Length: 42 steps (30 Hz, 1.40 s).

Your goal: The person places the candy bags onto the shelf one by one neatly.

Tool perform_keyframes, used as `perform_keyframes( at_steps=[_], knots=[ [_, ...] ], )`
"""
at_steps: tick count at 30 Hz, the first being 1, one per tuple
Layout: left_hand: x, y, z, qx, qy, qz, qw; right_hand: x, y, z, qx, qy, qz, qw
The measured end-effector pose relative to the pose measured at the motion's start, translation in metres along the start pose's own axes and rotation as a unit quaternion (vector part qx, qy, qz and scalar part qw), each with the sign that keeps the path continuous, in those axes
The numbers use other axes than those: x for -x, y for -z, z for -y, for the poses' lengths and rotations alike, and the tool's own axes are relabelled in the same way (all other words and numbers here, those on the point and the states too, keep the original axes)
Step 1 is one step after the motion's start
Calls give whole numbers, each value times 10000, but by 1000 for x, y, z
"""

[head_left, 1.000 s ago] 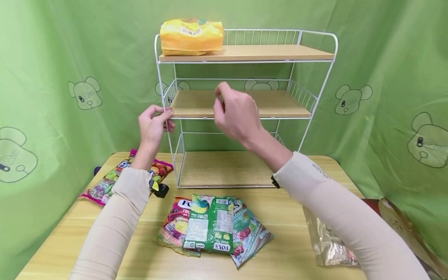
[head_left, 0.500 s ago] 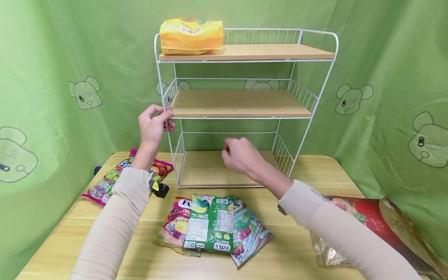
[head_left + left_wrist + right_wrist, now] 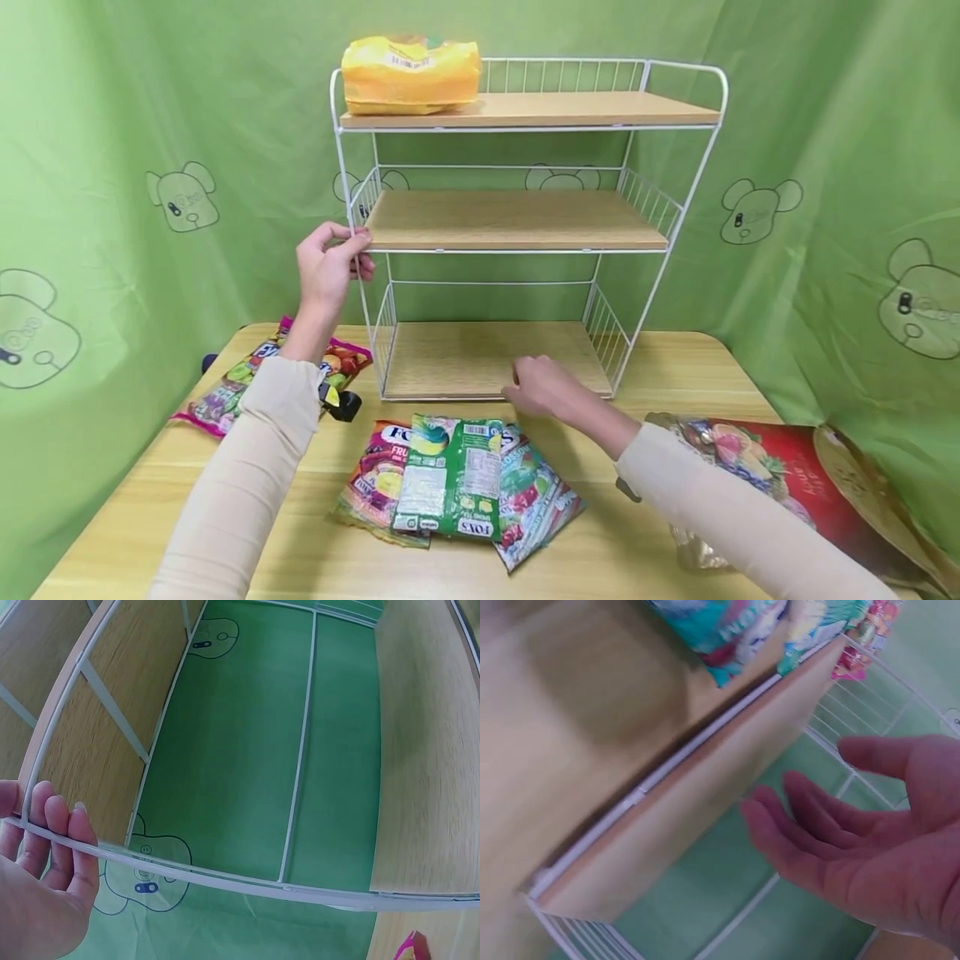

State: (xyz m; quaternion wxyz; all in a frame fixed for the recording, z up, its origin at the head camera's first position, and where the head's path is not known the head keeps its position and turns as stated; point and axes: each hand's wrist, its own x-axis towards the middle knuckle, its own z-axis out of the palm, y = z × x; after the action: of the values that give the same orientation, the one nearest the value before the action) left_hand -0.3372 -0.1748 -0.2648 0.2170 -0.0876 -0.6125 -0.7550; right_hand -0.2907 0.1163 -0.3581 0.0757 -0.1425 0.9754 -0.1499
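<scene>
A three-tier shelf rack (image 3: 517, 218) with a white wire frame and wooden boards stands on the table. My left hand (image 3: 327, 262) grips its front left post at the middle shelf; the fingers (image 3: 58, 817) curl round the white bar in the left wrist view. My right hand (image 3: 547, 387) hovers before the bottom shelf's front edge, holding nothing, with its fingers loosely bent in the right wrist view. Below it lie overlapping candy bags: a green Fox's bag (image 3: 450, 479) back side up on top, a purple-orange one (image 3: 375, 475) to the left, a teal one (image 3: 536, 500) to the right.
A yellow packet (image 3: 412, 79) sits at the top shelf's left end. A fruit candy bag (image 3: 247, 375) lies on the left of the table, partly behind my left forearm. On the right lies a large red and gold bag (image 3: 795, 475). Green curtains (image 3: 817, 108) enclose the table.
My right hand has come down from in front of the middle shelf to the bottom shelf's front edge, slightly to the right. The left hand keeps its grip on the post.
</scene>
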Motion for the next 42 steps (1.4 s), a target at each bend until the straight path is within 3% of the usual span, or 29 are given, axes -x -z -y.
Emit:
perform_keyframes(
  at_steps=[7,17,30,38,42],
  knots=[
    [-1,0,0,-20,26,32,10000,-1,-9,-13,354,-327,1136,9924],
    [0,1,1,-46,0,54,10000,11,-21,-27,-361,-853,2293,9689],
    [1,1,-3,-82,-25,95,9999,18,-28,-36,-872,-847,2618,9574],
    [0,2,-3,-52,-33,100,9999,20,-35,-35,-1600,-902,2543,9495],
    [0,1,-2,-62,-21,101,9999,21,-35,-38,-1599,-920,2455,9517]
  ],
)
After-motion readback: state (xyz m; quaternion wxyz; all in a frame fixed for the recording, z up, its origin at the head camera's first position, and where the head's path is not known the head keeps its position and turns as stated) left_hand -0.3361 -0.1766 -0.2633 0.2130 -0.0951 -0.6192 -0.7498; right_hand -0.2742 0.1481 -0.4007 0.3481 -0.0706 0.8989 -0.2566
